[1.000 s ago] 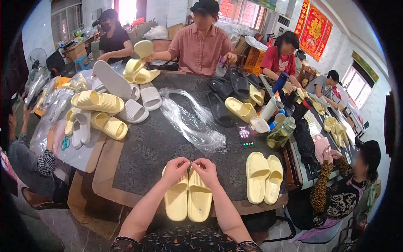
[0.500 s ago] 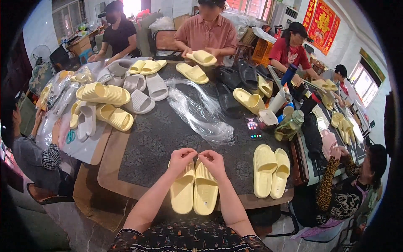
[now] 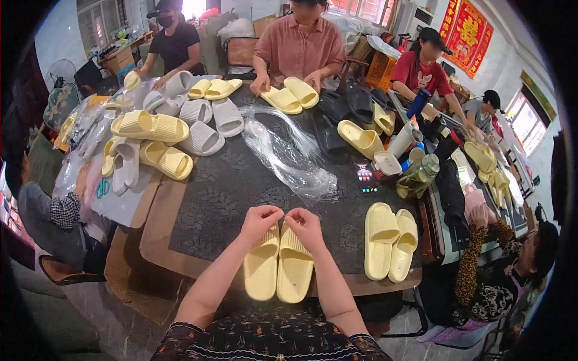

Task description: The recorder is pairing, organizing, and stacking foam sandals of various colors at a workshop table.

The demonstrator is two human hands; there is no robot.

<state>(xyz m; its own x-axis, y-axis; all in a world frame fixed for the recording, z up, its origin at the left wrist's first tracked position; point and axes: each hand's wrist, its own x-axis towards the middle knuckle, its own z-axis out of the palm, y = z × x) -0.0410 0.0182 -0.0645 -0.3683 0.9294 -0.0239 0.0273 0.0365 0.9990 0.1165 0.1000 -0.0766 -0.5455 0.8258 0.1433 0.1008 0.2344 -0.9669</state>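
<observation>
A dark, crackle-patterned table [image 3: 241,180] fills the middle of the view, with several people seated round its far and right sides. Across its far half lie many slide sandals, pale yellow, white and black, and a crumpled sheet of clear plastic film [image 3: 289,156] runs down the centre. Near the right edge a second pair of pale yellow slides [image 3: 390,240] lies side by side, soles down. At the near edge, straight ahead of the person, lies the pair of pale yellow slides [image 3: 278,265] in hand, touching each other along their length (toes toward the person). The left hand [image 3: 259,221] rests curled on the strap end of the left slide, the right hand [image 3: 305,225] likewise on the right one; fingertips of both are pinched together over the gap, though what they pinch is too small to tell.
</observation>
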